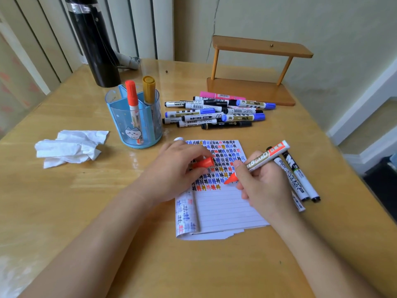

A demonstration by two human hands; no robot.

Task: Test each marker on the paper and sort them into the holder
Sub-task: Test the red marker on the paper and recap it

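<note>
The red marker (261, 160) is just right of the middle of the frame, pinched in the right hand (264, 186) like a pencil so its pointy tip touches the lined paper (225, 209) to try it. The left hand (171, 171) rests on the paper, likely to keep it flat, and holds the smooth red cap (204, 162) in curled fingers. Higher up and left stands the see-through blue plastic holder (133, 123) with two markers inside, and a pile of markers (214, 112) waits to its right.
</note>
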